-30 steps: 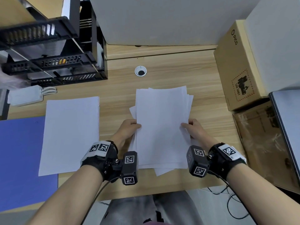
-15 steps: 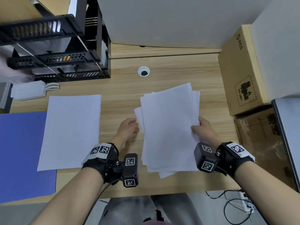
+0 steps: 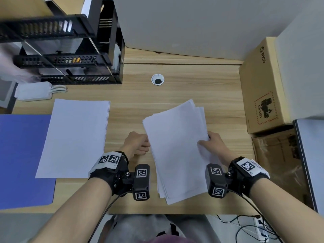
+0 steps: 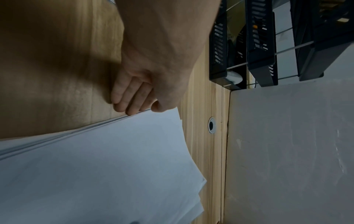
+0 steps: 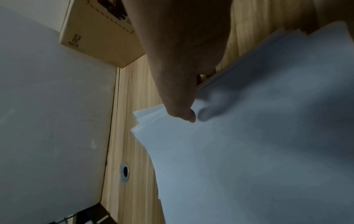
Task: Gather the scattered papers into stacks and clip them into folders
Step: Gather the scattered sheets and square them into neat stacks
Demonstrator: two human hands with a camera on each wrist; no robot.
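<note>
Right hand [image 3: 213, 146] pinches the loose paper stack [image 3: 177, 151] — long axis near-to-far, tilted right; left hand [image 3: 137, 143], fingers loosely curled, touches its left edge.

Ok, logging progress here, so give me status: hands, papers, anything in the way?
Right hand pinches loose stack at its right edge. Left hand touches its left edge, holding nothing. Sheets uneven, unclipped. Neat stack partly on blue folder.

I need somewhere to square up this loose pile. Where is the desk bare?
Bare wood lies between the neat stack and the loose pile, and beyond both toward the cable hole. The right edge is crowded by the cardboard box.
</note>
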